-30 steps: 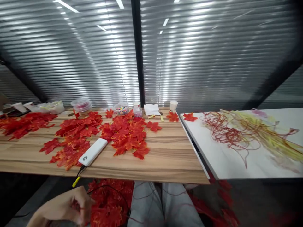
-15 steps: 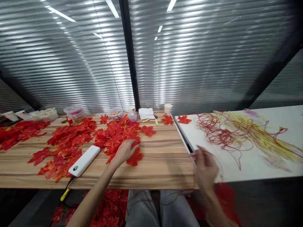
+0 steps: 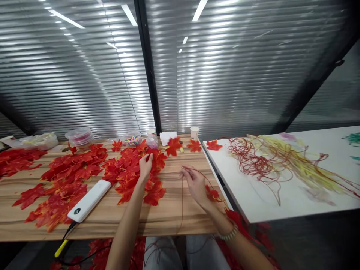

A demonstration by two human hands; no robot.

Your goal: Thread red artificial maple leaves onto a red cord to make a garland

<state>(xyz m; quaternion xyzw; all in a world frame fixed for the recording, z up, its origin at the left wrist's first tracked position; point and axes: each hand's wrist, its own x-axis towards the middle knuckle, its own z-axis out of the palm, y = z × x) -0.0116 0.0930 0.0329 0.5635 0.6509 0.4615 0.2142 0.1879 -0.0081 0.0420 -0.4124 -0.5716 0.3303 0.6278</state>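
Observation:
My left hand [image 3: 145,167] is closed in a pinch above a heap of red artificial maple leaves [image 3: 128,165]. A single maple leaf [image 3: 173,146] stands raised to its right, its thin stem reaching toward my pinched fingers. My right hand [image 3: 194,184] is closed, thumb and fingertips together on a thin reddish-brown cord [image 3: 182,206]. One length of the cord drops from the fingertips to the table edge; another loops over the back of the hand. More red leaves [image 3: 213,194] show beside my right wrist, partly hidden by it.
A white power bank [image 3: 89,200] with a cable lies on the wooden table [image 3: 168,221]. Leaf piles [image 3: 64,183] spread at left. Cups [image 3: 194,132], a bead tub [image 3: 132,139] and tissue line the back. Tangled cord [image 3: 257,161] and yellow strands [image 3: 303,161] cover part of the white table [image 3: 270,212].
My right hand has moved left from the white table's edge to above the wooden table, bringing the cord. One leaf right of the heap has been lifted at my left hand.

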